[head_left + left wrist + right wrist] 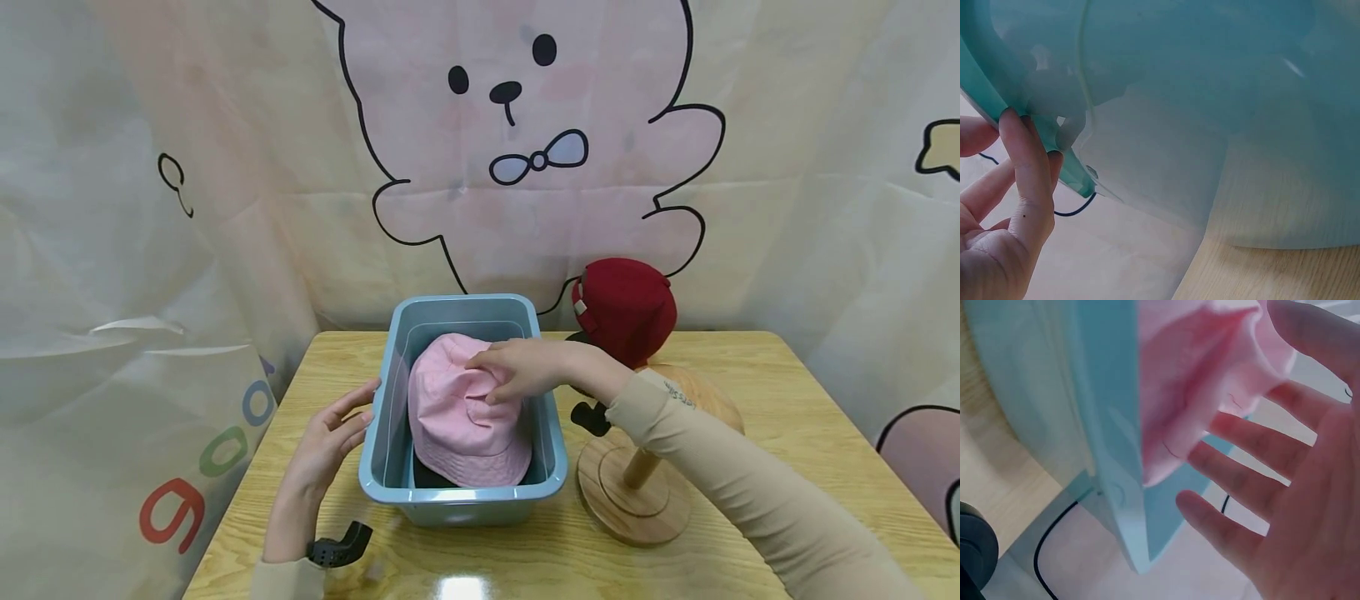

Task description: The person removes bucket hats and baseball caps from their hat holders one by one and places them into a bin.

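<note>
A pink bucket hat [468, 417] lies inside a blue plastic bin [476, 495], brim toward the near end. My right hand [521, 367] reaches over the bin's right side, its fingertips at the hat's crown. In the right wrist view, its fingers [1247, 481] are spread and fairly straight beside the folded pink cloth. At the bin's left side is my left hand [330, 437], its fingertips on the rim. Seen from the left wrist, curved fingers [1029, 169] pinch the rim's lip. Something dark [429, 477] shows under the hat; its kind is hidden.
Right of the bin stands a wooden hat stand [633, 492] with a round base, partly covered by my right forearm. A dark red hat [626, 308] rises behind the forearm; its support is hidden. The wooden table [757, 392] ends at a patterned curtain [315, 208].
</note>
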Demonstrator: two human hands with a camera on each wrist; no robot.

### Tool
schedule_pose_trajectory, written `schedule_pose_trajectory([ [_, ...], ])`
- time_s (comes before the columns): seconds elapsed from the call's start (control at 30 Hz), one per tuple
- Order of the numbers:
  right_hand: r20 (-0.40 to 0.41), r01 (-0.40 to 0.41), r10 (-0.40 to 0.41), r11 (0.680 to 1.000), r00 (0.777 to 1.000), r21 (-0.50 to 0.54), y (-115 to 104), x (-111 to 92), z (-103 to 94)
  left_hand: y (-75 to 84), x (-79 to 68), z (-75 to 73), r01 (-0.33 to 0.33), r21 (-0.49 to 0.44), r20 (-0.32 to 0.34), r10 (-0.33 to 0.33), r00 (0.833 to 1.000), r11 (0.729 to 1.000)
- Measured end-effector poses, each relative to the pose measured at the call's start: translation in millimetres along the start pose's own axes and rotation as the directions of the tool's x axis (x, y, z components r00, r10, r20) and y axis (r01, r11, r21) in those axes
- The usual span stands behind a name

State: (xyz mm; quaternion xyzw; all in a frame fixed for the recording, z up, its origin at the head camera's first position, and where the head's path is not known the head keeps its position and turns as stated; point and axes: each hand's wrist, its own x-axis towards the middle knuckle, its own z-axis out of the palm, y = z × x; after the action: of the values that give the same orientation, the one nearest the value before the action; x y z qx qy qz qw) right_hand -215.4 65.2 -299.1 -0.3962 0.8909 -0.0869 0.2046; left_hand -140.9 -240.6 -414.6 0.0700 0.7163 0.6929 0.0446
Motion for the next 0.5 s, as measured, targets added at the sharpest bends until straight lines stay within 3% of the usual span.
schedule_pose_trajectory([
  [0.3,-0.05,-0.001,0.002,0.999,0.999,0.038,4,-18,-14.8,-2.2,1.0,0.6,-0.016,-0.022,0.017,0.016,1.0,1.0],
  [0.5,-0.227,0.042,-0.035,0.999,0.973,0.025,14,-24,-23.6,-2.1,0.5,0.4,-0.019,-0.041,0.018,0.02,1.0,0.999],
])
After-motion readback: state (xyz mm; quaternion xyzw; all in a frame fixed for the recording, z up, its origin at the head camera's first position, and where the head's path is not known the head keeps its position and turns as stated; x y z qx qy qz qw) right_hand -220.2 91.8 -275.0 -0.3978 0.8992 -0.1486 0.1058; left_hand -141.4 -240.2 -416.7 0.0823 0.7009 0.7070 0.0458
